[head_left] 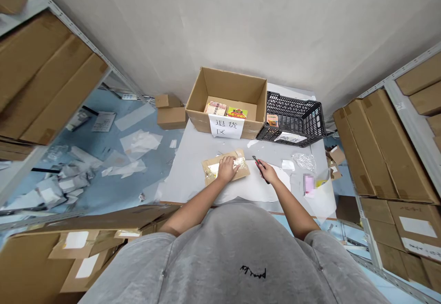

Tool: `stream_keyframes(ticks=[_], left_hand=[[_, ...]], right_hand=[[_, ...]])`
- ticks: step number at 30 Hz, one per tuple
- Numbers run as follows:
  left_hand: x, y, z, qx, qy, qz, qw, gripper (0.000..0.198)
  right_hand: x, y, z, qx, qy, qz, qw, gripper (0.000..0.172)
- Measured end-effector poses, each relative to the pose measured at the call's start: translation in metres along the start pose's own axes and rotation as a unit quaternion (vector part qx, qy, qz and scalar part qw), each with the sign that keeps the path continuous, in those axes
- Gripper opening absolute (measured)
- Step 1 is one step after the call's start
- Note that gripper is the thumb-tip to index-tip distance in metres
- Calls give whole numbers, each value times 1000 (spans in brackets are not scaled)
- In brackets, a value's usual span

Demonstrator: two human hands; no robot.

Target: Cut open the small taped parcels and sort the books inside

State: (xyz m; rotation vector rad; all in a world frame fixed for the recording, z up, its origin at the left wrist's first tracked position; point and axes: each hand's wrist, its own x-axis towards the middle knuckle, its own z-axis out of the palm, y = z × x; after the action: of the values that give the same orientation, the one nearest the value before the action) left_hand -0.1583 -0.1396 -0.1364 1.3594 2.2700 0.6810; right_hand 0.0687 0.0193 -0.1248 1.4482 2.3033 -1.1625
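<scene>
My left hand [227, 170] lies on top of a brown cardboard parcel [209, 165], fingers stretched over it and thumb apart. Clear tape and a pale label show on the parcel, partly covered by that hand. To its right, my right hand [268, 172] is closed around a red and black utility knife [257, 162]. The knife's front end points up and left, a short gap from the parcel. Under both hands is a white sheet [257, 189] on the table [186, 157].
An open cardboard box [195, 99] and a black plastic crate [312, 120], both holding small packages, stand at the table's back. Crumpled clear wrap [305, 160] lies at right. Shelves with cartons [382, 143] flank the table. Paper and plastic bags [51, 189] litter the left floor.
</scene>
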Motion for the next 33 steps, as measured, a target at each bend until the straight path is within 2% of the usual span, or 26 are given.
stream_keyframes(ticks=[6, 11, 16, 18, 20, 23, 25, 26, 27, 29, 31, 33], left_hand=[[-33, -25, -12, 42, 24, -30, 998, 63], [-37, -35, -6, 45, 5, -25, 999, 70], [-23, -42, -13, 58, -41, 25, 997, 72], [-19, -44, -18, 59, -52, 42, 996, 72], [-18, -45, -22, 54, -56, 43, 996, 70], [-25, -46, -23, 40, -17, -15, 999, 70], [-36, -49, -20, 31, 55, -108, 992, 76], [-42, -52, -18, 24, 90, -163, 982, 82], [-47, -55, -16, 12, 113, -215, 970, 89], [-53, -63, -13, -31, 114, -285, 951, 101], [-53, -71, -12, -70, 82, -302, 947, 108], [-45, -78, -15, -78, 54, -282, 955, 111]], right_hand=[[17, 25, 48, -62, 38, 81, 994, 72], [34, 36, 85, -31, 63, 81, 994, 81], [31, 28, 101, -77, 33, 153, 985, 82], [26, 20, 102, -71, 69, 143, 985, 77], [21, 7, 98, -39, 138, 91, 985, 67], [21, -22, 89, 28, 199, -63, 978, 60], [24, -46, 86, 33, 177, -145, 973, 61], [25, -57, 85, 20, 157, -162, 974, 63], [26, -68, 86, 5, 135, -162, 977, 65], [26, -83, 91, -25, 103, -126, 986, 73], [22, -90, 97, -40, 95, -79, 992, 80], [16, -89, 104, -40, 112, -46, 992, 86]])
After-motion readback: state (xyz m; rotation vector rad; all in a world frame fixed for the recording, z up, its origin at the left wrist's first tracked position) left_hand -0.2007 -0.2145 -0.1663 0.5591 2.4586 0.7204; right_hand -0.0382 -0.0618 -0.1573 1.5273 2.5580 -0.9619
